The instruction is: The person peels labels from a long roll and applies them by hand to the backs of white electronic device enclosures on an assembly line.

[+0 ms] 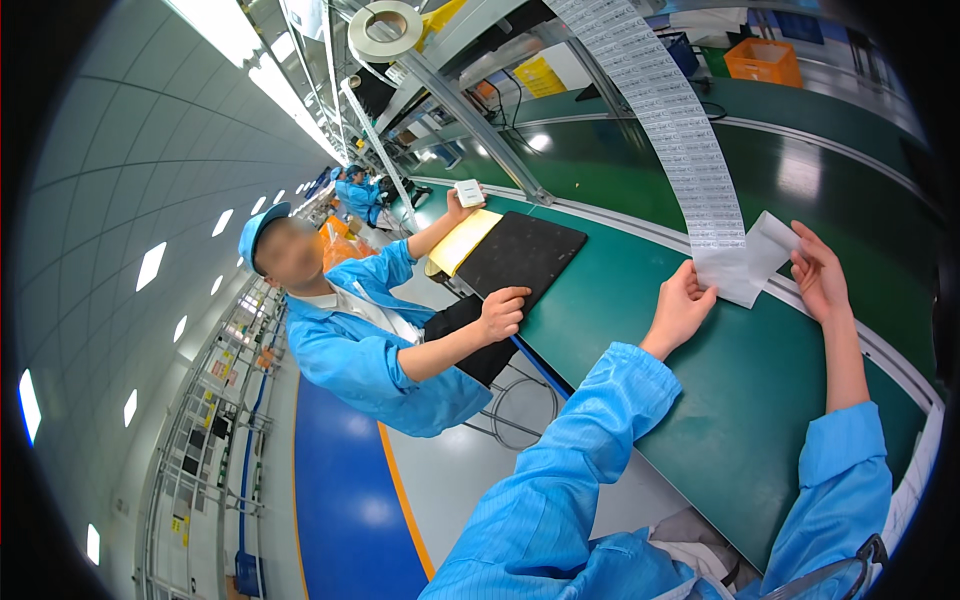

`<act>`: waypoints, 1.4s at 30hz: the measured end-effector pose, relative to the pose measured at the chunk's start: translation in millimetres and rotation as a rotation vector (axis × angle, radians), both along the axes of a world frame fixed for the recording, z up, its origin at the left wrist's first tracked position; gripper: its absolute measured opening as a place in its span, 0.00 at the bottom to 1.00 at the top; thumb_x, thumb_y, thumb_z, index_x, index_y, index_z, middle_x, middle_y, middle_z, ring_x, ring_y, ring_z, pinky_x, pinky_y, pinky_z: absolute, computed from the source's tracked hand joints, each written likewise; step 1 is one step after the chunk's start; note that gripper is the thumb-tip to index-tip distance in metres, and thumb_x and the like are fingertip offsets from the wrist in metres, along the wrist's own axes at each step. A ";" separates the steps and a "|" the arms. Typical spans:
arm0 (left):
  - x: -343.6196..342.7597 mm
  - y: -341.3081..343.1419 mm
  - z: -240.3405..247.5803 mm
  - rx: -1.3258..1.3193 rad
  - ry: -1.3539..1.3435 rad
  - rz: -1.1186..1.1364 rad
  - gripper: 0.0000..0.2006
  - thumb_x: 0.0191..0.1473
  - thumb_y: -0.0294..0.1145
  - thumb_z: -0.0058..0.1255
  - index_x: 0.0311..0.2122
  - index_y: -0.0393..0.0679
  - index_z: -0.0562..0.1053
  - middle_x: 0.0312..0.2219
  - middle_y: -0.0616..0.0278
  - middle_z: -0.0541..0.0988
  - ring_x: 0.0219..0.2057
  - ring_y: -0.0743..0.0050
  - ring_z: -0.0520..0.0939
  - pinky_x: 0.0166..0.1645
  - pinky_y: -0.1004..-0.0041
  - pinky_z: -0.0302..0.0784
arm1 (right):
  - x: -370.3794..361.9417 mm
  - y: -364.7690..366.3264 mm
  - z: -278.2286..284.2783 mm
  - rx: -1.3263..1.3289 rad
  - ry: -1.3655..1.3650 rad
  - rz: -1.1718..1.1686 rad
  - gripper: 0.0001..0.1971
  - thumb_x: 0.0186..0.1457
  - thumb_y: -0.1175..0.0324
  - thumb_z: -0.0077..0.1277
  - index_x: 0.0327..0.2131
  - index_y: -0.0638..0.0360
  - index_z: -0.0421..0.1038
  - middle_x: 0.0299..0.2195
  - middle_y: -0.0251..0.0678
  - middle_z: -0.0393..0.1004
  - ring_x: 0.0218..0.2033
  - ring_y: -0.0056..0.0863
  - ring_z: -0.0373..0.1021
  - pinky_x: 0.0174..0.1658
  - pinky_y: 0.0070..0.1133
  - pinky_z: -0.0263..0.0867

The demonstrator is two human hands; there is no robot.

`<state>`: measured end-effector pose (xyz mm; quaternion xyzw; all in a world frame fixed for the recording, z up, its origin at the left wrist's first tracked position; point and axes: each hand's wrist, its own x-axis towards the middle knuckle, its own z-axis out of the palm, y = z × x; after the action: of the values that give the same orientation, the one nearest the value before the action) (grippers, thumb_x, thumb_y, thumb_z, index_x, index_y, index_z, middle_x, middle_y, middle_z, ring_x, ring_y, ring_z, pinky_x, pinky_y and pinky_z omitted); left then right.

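Left hand point(680, 308) and right hand point(818, 272) pinching thin, glossy white label strip point(690, 150) hanging over smooth green belt point(740, 390).

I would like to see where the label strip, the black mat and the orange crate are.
label strip point(672, 118), head view, middle of the hanging strip
black mat point(522, 252), head view, centre of its top
orange crate point(765, 62), head view, front wall

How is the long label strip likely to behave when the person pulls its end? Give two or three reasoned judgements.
Probably floppy: the label strip hangs in a long curve from overhead down to the left hand and right hand. Likely very light, since fingertips alone hold its end. It may tear or crease if tugged hard, as it looks thin as paper.
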<state>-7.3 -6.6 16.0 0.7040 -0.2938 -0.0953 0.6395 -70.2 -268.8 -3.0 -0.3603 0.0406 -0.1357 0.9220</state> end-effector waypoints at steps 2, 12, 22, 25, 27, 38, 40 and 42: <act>-0.4 -0.4 -1.8 -0.018 -0.001 -0.008 0.17 0.54 0.19 0.51 0.50 0.32 0.66 0.41 0.57 0.79 0.41 0.78 0.80 0.46 0.78 0.76 | 0.9 0.0 -2.1 0.007 0.004 -0.009 0.19 0.59 0.73 0.46 0.55 0.61 0.66 0.34 0.28 0.75 0.32 0.16 0.76 0.29 0.12 0.73; 6.3 4.1 -5.2 -0.035 -0.033 -0.109 0.16 0.54 0.15 0.43 0.49 0.32 0.68 0.40 0.59 0.79 0.42 0.79 0.78 0.48 0.78 0.73 | 4.9 9.8 4.9 -0.107 0.112 -0.077 0.19 0.58 0.77 0.42 0.54 0.65 0.65 0.39 0.38 0.75 0.33 0.20 0.76 0.33 0.15 0.75; 30.7 18.1 -3.7 -0.332 0.100 0.067 0.11 0.63 0.27 0.43 0.48 0.37 0.70 0.39 0.63 0.79 0.40 0.79 0.76 0.49 0.77 0.71 | -3.8 54.3 33.3 -0.298 0.115 0.309 0.14 0.54 0.80 0.43 0.44 0.67 0.70 0.31 0.42 0.76 0.24 0.25 0.76 0.27 0.19 0.76; 25.5 18.4 0.3 -0.312 0.222 0.024 0.12 0.62 0.27 0.45 0.50 0.37 0.69 0.41 0.62 0.78 0.44 0.78 0.77 0.48 0.75 0.72 | 0.2 65.8 27.6 -0.323 0.127 0.377 0.13 0.54 0.79 0.43 0.44 0.66 0.70 0.29 0.41 0.76 0.23 0.25 0.76 0.25 0.20 0.76; 24.0 19.7 3.4 -0.262 0.335 -0.114 0.13 0.62 0.28 0.47 0.51 0.37 0.68 0.43 0.61 0.78 0.45 0.78 0.77 0.48 0.75 0.73 | 1.1 71.0 26.0 -0.324 0.139 0.381 0.13 0.54 0.78 0.43 0.43 0.66 0.70 0.29 0.40 0.76 0.23 0.25 0.76 0.25 0.20 0.76; 15.6 17.4 -5.7 -0.202 0.039 -0.129 0.19 0.54 0.28 0.56 0.50 0.36 0.70 0.44 0.60 0.78 0.44 0.75 0.78 0.50 0.73 0.73 | 0.4 73.3 32.7 -0.313 0.128 0.307 0.13 0.55 0.79 0.40 0.43 0.67 0.71 0.31 0.45 0.76 0.22 0.25 0.76 0.23 0.18 0.75; 7.3 10.3 -2.6 -0.149 -0.071 -0.096 0.18 0.52 0.28 0.57 0.48 0.37 0.71 0.42 0.60 0.79 0.42 0.74 0.79 0.47 0.72 0.76 | -1.0 71.8 30.9 -0.333 0.148 0.316 0.13 0.55 0.79 0.40 0.43 0.68 0.71 0.31 0.45 0.76 0.21 0.25 0.76 0.22 0.18 0.74; 1.6 6.7 0.1 -0.178 -0.043 -0.129 0.17 0.52 0.27 0.57 0.47 0.38 0.71 0.41 0.60 0.79 0.41 0.75 0.79 0.45 0.72 0.76 | -2.0 70.8 29.1 -0.326 0.145 0.321 0.13 0.55 0.79 0.40 0.43 0.68 0.71 0.31 0.45 0.76 0.21 0.25 0.76 0.21 0.18 0.73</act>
<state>-5.8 0.1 16.1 0.6260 -0.3594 -0.0948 0.6856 -72.2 -197.9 26.1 -0.5150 0.0263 0.0341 0.8561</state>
